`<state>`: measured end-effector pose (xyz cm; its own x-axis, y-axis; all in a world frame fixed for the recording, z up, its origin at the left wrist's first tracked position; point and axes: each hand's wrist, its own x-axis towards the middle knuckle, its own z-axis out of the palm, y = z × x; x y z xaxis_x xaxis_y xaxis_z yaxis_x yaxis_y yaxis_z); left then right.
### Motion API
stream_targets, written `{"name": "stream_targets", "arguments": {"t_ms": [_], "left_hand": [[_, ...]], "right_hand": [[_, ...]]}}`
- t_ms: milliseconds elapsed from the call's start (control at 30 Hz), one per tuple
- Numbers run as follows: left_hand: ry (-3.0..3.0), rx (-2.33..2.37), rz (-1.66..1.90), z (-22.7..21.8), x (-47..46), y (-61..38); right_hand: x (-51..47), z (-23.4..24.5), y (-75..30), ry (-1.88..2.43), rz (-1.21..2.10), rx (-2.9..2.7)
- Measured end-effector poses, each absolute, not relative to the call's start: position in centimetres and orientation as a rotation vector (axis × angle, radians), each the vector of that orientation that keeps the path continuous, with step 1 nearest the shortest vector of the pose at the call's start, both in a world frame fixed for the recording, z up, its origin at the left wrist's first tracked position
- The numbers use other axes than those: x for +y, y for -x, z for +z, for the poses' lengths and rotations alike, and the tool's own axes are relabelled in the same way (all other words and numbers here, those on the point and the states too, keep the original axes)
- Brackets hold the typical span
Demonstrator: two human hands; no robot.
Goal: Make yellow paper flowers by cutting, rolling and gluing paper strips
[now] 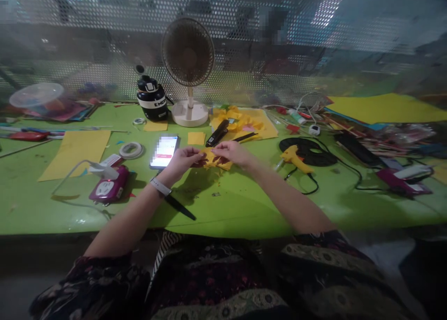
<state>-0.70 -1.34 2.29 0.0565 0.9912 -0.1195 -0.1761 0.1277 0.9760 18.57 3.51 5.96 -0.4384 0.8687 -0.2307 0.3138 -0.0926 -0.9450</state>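
Note:
My left hand and my right hand meet over the middle of the table, fingers pinched on a small orange-yellow paper piece. My fingertips partly cover it, so its exact shape is hard to make out. Beneath and to the right lie more yellow paper bits. Just behind my hands is a black stapler, with dark scissors or a similar slim black tool to its right. A phone with a lit screen lies left of my left hand. Below my left wrist lies a black strip-like object.
At the back stand a fan and a black bottle. Yellow paper flowers lie behind the stapler. To the right is a yellow glue gun with its cord; on the left are a tape roll and a purple power strip.

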Motion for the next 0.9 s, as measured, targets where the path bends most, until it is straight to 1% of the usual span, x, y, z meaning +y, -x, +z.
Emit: {"name": "stream_targets", "arguments": {"t_ms": [100, 400, 700, 900], "left_hand": [[-1.019, 1.073, 1.116, 2.4, -1.7, 0.4], [-1.086, 1.090, 0.991, 1.5, -2.2, 0.2], [-1.079, 1.150, 0.899, 1.6, -2.6, -0.6], [-1.090, 1.251, 0.864, 3.4, -2.8, -0.8]], "right_hand": [[3.0, 5.9, -19.2, 1.222, 1.750, -1.672], [2.0, 4.8, -20.3, 1.176, 1.895, -1.537], [1.3, 4.7, -20.9, 1.218, 1.951, -1.497], [0.9, 4.2, -22.5, 1.178, 1.929, -1.462]]}}
